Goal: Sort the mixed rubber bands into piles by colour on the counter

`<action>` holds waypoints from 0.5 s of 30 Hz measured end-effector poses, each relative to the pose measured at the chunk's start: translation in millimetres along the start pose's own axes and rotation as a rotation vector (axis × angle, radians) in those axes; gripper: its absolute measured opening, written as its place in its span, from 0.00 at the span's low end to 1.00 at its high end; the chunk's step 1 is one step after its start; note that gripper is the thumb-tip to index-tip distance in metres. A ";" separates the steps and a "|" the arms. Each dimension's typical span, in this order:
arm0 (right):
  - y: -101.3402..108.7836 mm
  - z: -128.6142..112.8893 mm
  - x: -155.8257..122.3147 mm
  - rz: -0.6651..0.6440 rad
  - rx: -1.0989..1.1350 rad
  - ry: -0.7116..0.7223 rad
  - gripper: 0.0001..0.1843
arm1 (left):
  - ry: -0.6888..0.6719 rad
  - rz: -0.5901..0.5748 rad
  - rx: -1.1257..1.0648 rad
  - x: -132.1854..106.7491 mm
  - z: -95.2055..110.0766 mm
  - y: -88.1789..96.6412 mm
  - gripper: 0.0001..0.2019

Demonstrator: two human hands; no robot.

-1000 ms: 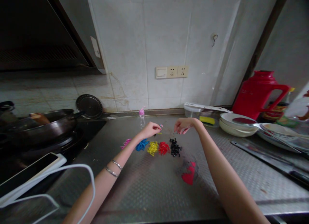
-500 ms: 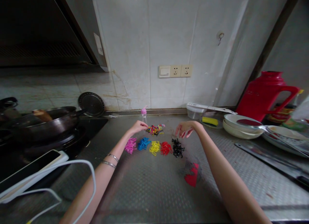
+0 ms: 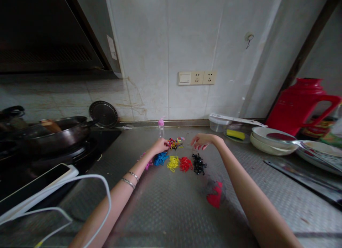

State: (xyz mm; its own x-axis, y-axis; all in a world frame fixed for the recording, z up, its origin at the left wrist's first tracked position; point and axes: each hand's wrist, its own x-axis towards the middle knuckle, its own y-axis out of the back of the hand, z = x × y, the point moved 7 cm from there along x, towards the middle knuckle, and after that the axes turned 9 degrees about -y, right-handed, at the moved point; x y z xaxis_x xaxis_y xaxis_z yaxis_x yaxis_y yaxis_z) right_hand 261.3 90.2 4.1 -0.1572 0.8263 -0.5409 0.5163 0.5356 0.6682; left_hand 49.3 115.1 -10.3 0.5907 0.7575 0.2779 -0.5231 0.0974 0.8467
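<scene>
The person's left hand (image 3: 160, 146) lies low on the metal surface (image 3: 171, 212), knuckles up, with its fingertips at the left edge of a mixed heap of small coloured bands (image 3: 175, 143). Its grip is drawn together at the heap; whether it pinches a band cannot be told, since the fingertips are too small to make out. Two thin bangles (image 3: 130, 179) circle that wrist.

The right hand (image 3: 201, 140) hangs just to the right of the same heap, wrist bent, fingers curved downward and loosely spread. Its grip holds nothing that can be seen.

Nearer the person than the heap, and between the two forearms, runs a row of sorted piles, one colour each: a pink pile (image 3: 146, 163), partly hidden by the left forearm, then a blue pile (image 3: 161, 158), a yellow pile (image 3: 173, 163), a red pile (image 3: 185, 164) and a black pile (image 3: 199, 164). The piles sit close together but apart.

Behind the heap, near the wall, stands a small clear bottle with a pink cap (image 3: 161, 127). A red patch (image 3: 216, 196) lies on the surface beside the right forearm.

At the left are a dark wok (image 3: 50, 134) on the stove and a phone (image 3: 34, 187) with a white cable (image 3: 104, 191). At the right are stacked white bowls (image 3: 269, 141), a yellow sponge (image 3: 234, 134) and a red jug (image 3: 299, 105).
</scene>
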 end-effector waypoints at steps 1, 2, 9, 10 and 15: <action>-0.6 -0.2 0.6 0.000 -0.006 -0.001 0.17 | 0.003 0.011 0.020 -0.4 0.0 0.1 0.11; -1.2 -0.7 1.1 0.000 -0.011 0.000 0.17 | 0.008 0.023 0.035 -0.9 -0.5 0.6 0.11; -5.1 -7.9 5.6 0.019 -0.060 0.026 0.17 | 0.018 0.067 0.062 -1.3 -2.2 4.0 0.10; -5.3 -10.1 7.1 0.032 -0.078 0.045 0.17 | 0.018 0.072 0.059 -0.3 -1.4 4.8 0.10; -2.1 -34.6 12.5 0.288 -0.246 0.239 0.15 | -0.013 0.123 0.039 -0.2 7.3 21.0 0.10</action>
State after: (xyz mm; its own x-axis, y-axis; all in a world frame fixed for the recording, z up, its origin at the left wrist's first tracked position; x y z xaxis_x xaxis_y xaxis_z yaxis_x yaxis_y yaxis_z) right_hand 229.1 105.4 13.6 -0.2416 0.9493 -0.2011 0.3561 0.2795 0.8917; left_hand 42.8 112.3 10.8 0.5317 0.7539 0.3859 -0.5675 -0.0211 0.8231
